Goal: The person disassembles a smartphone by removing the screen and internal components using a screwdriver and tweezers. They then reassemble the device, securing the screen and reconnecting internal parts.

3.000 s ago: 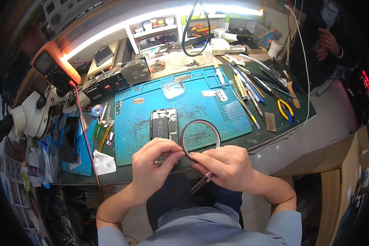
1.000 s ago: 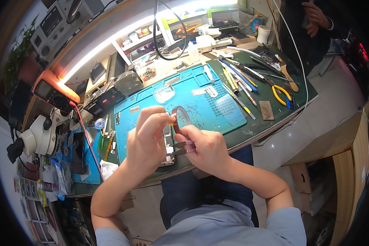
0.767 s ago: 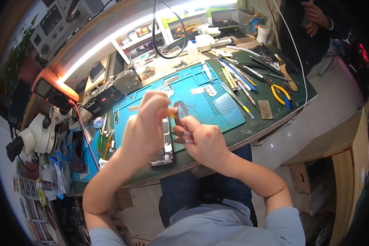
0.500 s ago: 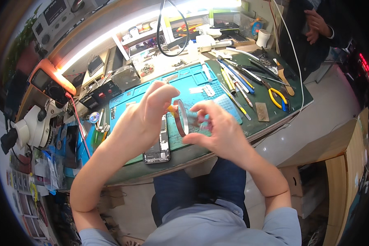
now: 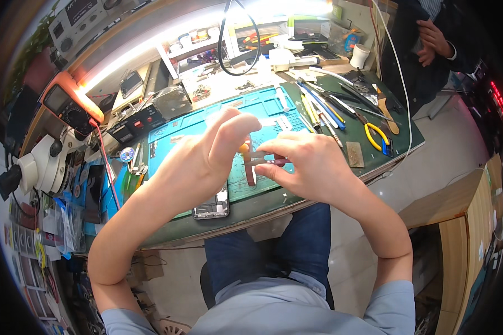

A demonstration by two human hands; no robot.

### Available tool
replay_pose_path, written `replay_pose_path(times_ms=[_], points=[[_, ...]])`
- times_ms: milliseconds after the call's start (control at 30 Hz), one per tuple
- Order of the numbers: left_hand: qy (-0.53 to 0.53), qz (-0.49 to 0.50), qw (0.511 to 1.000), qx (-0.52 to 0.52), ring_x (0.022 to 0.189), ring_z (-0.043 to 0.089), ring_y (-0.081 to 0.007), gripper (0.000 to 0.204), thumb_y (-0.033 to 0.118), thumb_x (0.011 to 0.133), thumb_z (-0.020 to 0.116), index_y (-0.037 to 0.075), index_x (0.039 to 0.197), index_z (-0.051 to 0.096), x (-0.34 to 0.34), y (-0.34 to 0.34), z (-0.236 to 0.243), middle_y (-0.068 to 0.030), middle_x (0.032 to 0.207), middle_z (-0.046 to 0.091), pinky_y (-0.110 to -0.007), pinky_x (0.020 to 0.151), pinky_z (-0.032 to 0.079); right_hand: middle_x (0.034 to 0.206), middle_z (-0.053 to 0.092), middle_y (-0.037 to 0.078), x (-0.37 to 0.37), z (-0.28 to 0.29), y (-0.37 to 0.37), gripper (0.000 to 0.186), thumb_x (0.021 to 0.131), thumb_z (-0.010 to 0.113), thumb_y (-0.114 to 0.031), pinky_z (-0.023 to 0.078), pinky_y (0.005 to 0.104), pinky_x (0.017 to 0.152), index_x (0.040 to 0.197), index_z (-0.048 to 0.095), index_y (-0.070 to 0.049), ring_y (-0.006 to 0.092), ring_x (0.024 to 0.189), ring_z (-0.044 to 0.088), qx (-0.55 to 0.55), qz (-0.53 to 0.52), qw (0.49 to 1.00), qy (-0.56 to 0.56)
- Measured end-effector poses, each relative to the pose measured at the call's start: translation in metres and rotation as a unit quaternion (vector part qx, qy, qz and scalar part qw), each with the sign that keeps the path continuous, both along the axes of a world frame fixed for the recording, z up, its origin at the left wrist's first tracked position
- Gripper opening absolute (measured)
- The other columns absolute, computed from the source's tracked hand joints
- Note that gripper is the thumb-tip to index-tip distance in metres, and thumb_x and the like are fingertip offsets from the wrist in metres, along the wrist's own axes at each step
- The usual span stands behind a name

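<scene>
The scissors have swung up against the tape roll — right hand closed round their handles. The left hand seems pinched on the tape, fingertips partly hidden, roll over the mat; best keep the strip taut, blades square.

One tape roll, one pair of tweezers, one opened phone, one orange meter, one pair of yellow-handled pliers, one microscope
</scene>
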State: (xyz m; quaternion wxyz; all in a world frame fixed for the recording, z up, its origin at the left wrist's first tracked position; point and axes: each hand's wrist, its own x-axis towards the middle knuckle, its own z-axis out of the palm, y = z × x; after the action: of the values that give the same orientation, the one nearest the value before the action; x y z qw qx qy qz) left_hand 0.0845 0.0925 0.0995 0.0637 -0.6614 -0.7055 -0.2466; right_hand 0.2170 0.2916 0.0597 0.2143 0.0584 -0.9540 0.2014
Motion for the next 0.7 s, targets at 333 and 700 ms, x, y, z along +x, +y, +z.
replay_pose_path(times_ms=[333,700], points=[[-0.072,0.021,0.997,0.023,0.087,0.073,-0.0368,0.047,0.006,0.101,0.061,0.011,0.143,0.040,-0.0030,-0.0019,-0.0003,-0.0161,0.105,0.066,-0.045,0.070,0.059,0.092,0.077,0.007,-0.0097,0.0052,-0.0009,0.032,0.092,0.078,-0.039,0.058,0.0392,0.075,0.110,0.079,-0.012,0.0273,0.084,0.074,0.004,0.006,0.999,-0.036],[-0.057,0.040,0.998,-0.003,0.078,0.072,-0.0192,0.060,-0.004,0.098,0.066,0.008,0.149,0.035,-0.0042,0.0006,0.0087,-0.0091,0.102,0.059,-0.033,0.073,0.058,0.085,0.074,0.011,-0.0124,0.0033,-0.0020,0.032,0.091,0.080,-0.035,0.056,0.0380,0.070,0.106,0.079,-0.007,0.0262,0.077,0.072,-0.061,0.014,0.997,-0.044]])
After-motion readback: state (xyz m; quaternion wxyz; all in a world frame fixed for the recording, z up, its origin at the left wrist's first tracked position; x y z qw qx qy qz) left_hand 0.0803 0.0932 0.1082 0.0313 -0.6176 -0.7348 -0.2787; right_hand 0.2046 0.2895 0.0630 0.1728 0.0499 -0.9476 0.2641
